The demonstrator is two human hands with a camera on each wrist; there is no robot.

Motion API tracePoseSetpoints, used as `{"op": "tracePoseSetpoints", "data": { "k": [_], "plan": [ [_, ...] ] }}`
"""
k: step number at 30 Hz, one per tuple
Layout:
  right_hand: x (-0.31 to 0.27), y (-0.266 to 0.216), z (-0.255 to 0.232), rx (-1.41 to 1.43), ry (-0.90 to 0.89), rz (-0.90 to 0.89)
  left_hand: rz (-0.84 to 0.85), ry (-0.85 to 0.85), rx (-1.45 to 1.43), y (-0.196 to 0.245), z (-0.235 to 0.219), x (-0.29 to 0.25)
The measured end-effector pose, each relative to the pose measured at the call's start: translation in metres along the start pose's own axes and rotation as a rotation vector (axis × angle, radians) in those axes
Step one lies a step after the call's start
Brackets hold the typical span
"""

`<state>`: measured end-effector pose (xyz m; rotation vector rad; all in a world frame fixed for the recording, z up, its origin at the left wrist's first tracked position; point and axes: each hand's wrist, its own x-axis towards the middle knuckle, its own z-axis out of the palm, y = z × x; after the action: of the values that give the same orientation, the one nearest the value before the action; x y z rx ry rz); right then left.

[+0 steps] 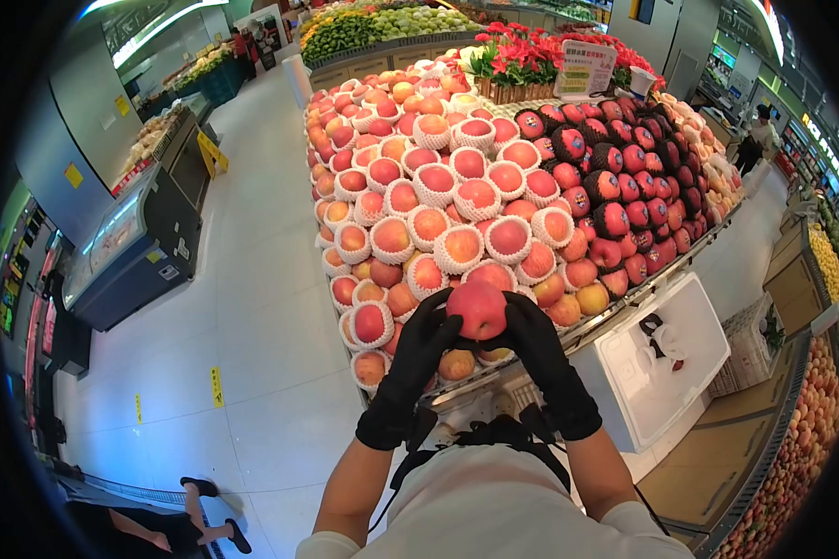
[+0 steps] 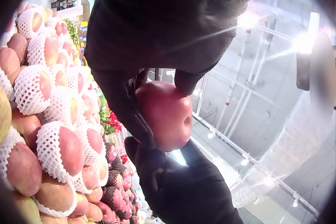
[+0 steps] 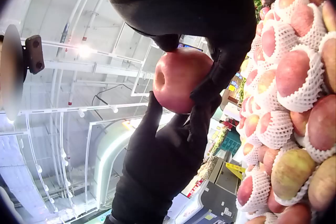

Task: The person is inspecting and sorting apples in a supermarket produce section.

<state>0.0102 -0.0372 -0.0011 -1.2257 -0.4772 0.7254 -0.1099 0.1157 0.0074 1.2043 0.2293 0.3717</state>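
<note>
Both hands wear black gloves and hold one red apple point(image 1: 476, 310) between them, over the near edge of a heaped fruit display. My left hand point(image 1: 421, 343) grips it from the left side, and my right hand point(image 1: 535, 344) from the right. In the left wrist view the apple point(image 2: 165, 116) sits between the curled fingers and thumb, its dimple facing the ceiling side. The right wrist view shows the same apple point(image 3: 181, 79) with fingers of both hands around it. No foam net covers this apple.
Apples in white foam nets point(image 1: 461, 247) fill the display, with dark-netted apples point(image 1: 615, 191) to the right. A white foam box point(image 1: 662, 359) stands at the right. Red flowers point(image 1: 522, 61) and a sign point(image 1: 585, 70) are behind. A freezer point(image 1: 135, 242) and a person's legs point(image 1: 210, 517) are at left.
</note>
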Motion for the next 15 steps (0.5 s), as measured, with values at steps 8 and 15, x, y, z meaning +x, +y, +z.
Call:
{"op": "tracePoseSetpoints", "data": {
  "k": [8,15],
  "plan": [
    [0.005,0.007,-0.007,-0.1,-0.049,-0.042,-0.023,-0.032,-0.008,-0.003,0.0,0.002],
    [0.0,0.0,-0.004,-0.279,-0.012,-0.072,-0.011,-0.083,0.032,-0.013,-0.002,0.006]
  ]
}}
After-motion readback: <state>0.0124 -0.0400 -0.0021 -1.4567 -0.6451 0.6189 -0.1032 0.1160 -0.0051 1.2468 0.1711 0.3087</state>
